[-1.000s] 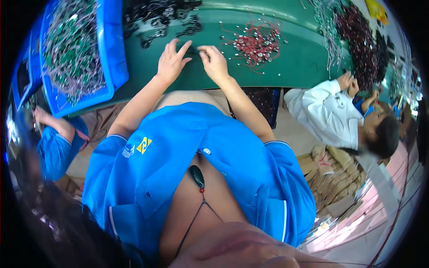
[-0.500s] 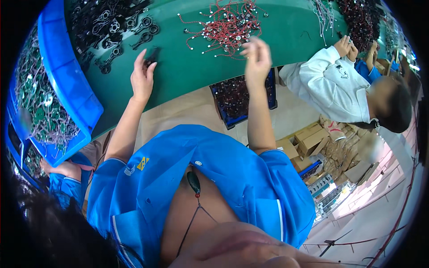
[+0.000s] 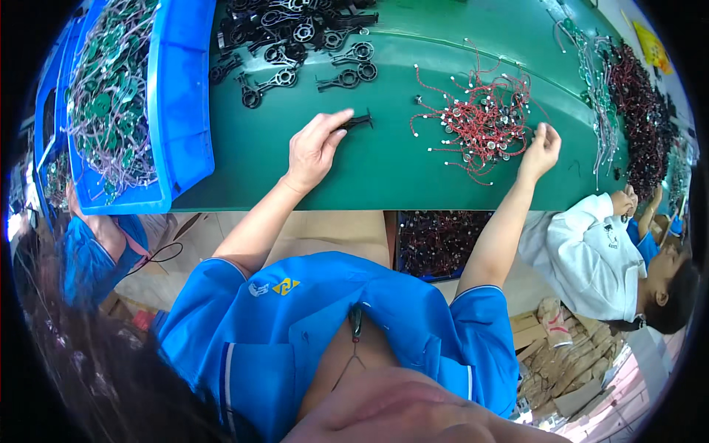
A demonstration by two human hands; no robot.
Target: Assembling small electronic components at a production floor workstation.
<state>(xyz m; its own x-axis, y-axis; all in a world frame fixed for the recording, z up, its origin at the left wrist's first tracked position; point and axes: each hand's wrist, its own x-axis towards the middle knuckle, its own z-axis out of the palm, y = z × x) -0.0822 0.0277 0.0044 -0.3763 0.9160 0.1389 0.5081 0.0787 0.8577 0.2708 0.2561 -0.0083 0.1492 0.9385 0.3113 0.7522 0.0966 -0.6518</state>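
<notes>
My left hand (image 3: 310,153) is closed around a small black plastic part (image 3: 360,120), pinched between thumb and fingers just above the green table. Part of it is hidden by the fingers. At the right edge of a loose heap of red twisted wires (image 3: 484,118) is my right hand (image 3: 541,153), its thumb and fingertips pressed together. A thin red wire seems to run from the heap into that pinch. The wires carry small round silvery pieces and white ends. Beyond my left hand lie several black plastic parts with ring-shaped ends (image 3: 284,55).
On the left, a blue bin (image 3: 181,111) holds green discs with pale wires. White wires (image 3: 600,96) and a dark red wire heap (image 3: 641,111) lie at the right. Below the table edge sits a crate of dark red parts (image 3: 443,244). A person in a white sweatshirt (image 3: 591,251) works at right.
The view has swung, so the table appears further right. My right hand has gone from a blurred, loose reach to a pinch at the heap's right edge. My left hand still holds the black part.
</notes>
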